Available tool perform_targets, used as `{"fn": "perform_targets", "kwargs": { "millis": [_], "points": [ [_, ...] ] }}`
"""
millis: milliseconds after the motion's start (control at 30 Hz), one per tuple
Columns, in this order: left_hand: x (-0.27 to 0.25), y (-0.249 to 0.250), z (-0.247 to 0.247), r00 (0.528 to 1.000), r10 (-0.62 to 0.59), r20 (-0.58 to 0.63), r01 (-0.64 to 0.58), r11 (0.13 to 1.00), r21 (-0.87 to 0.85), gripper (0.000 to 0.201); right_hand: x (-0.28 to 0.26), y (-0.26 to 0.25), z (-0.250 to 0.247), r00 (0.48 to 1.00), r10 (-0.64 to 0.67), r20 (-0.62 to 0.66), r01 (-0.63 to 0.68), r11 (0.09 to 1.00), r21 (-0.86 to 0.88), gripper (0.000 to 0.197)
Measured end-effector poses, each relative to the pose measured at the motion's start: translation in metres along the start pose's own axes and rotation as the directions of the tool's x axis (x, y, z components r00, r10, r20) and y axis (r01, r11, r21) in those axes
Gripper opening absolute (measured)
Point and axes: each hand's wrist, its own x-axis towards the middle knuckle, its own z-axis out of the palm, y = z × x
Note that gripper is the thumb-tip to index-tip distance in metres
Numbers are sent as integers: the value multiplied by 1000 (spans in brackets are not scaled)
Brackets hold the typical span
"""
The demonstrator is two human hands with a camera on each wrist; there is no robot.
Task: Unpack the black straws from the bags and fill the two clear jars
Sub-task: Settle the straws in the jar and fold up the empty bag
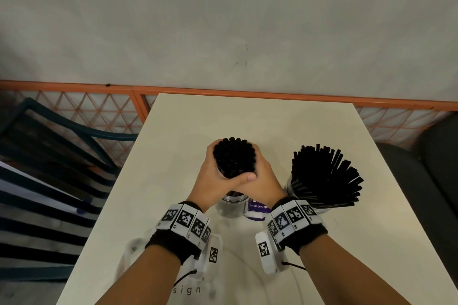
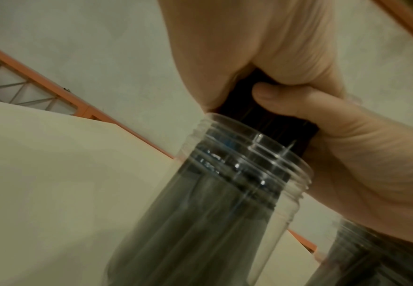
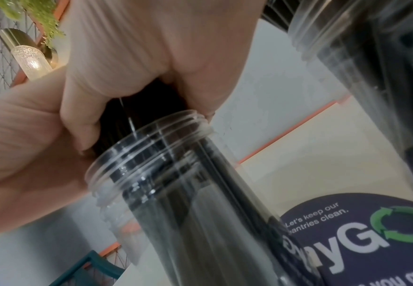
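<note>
Both hands wrap a thick bundle of black straws (image 1: pixel 234 157) held upright, its lower end inside a clear jar (image 1: pixel 231 202) on the cream table (image 1: pixel 173 136). My left hand (image 1: pixel 213 176) grips the bundle from the left, with the thumb across the front. My right hand (image 1: pixel 262 178) grips it from the right. In the left wrist view the straws (image 2: pixel 261 123) enter the threaded jar mouth (image 2: pixel 247 154); the right wrist view shows the same jar mouth (image 3: pixel 151 152). A second clear jar (image 1: pixel 319 202), to the right, is packed with fanned-out black straws (image 1: pixel 324 176).
A purple round sticker or coaster (image 1: pixel 257 208) lies between the jars, seen in the right wrist view (image 3: pixel 362 238). Clear plastic bags (image 1: pixel 138 250) lie under my wrists. A teal chair (image 1: pixel 62 131) stands left of the table; an orange lattice railing (image 1: pixel 99 111) runs behind it.
</note>
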Motion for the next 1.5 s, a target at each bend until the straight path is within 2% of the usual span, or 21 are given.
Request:
{"fn": "perform_targets", "kwargs": {
  "millis": [100, 200, 267, 333, 400, 533, 633, 700, 800, 867, 933, 967, 1000, 1133, 1167, 1233, 1300, 1367, 1433, 1500],
  "points": [
    [-1, 2, -4, 999, -29, 22, 28, 999, 32, 101, 2, 1, -1, 1000, 6, 26, -6, 1000, 9, 86],
    [-9, 1, -16, 995, -71, 72, 65, 995, 76, 133, -6, 14, -1, 996, 27, 87, -37, 992, 118, 131],
    [-22, 3, -32, 995, -89, 49, 81, 986, 143, 142, -18, 21, -5, 993, 80, 88, -92, 986, 143, 142],
    [-41, 3, -53, 995, -97, 22, 91, 978, 185, 141, -35, 29, -10, 988, 135, 70, -140, 987, 76, 135],
    [-64, 3, -77, 992, -123, 16, 117, 971, 209, 133, -58, 41, -10, 977, 210, 20, -211, 977, 28, 120],
    [-117, -4, -116, 970, -233, -74, 244, 891, 383, 95, -109, 49, 4, 949, 313, -31, -315, 947, -62, 62],
    [-157, -17, -138, 895, -419, -154, 439, 766, 469, 71, -138, 50, 16, 917, 390, 86, -372, 912, -171, 31],
    [-182, -28, -148, 838, -501, -216, 535, 677, 505, 62, -152, 49, 25, 885, 430, 175, -385, 891, -241, 25],
    [-213, -42, -153, 721, -637, -274, 669, 534, 517, 67, -167, 43, 41, 805, 507, 309, -413, 852, -322, 41],
    [-229, -50, -151, 622, -736, -267, 742, 445, 501, 71, -173, 34, 52, 712, 569, 411, -463, 821, -333, 50],
    [-238, -54, -147, 577, -787, -218, 762, 422, 491, 66, -179, 27, 63, 627, 587, 512, -492, 808, -323, 49],
    [-240, -53, -144, 581, -791, -191, 762, 446, 470, 59, -182, 25, 66, 613, 569, 548, -477, 820, -317, 46],
    [-242, -51, -139, 605, -776, -177, 746, 476, 466, 52, -185, 26, 69, 623, 535, 571, -441, 843, -309, 42],
    [-247, -38, -116, 748, -631, -206, 607, 525, 596, 28, -193, 28, 59, 770, 401, 496, -327, 916, -232, 24],
    [-250, -35, -111, 776, -587, -232, 598, 565, 569, 26, -195, 28, 54, 791, 378, 481, -318, 926, -204, 21],
    [-256, -26, -105, 822, -510, -254, 569, 703, 427, 24, -198, 26, 43, 809, 350, 473, -328, 936, -130, 19],
    [-261, -14, -98, 858, -477, -191, 510, 836, 204, 21, -200, 22, 31, 832, 337, 440, -354, 934, -47, 18],
    [-269, -2, -90, 892, -438, -109, 437, 899, -32, 31, -201, 19, 17, 846, 326, 421, -376, 926, 41, 20],
    [-276, 6, -81, 899, -435, -47, 412, 879, -239, 65, -201, 16, 4, 844, 306, 441, -399, 907, 134, 21],
    [-282, 11, -65, 895, -442, 53, 431, 829, -355, 83, -202, 15, -7, 841, 282, 463, -417, 882, 221, 22]
  ]
}}
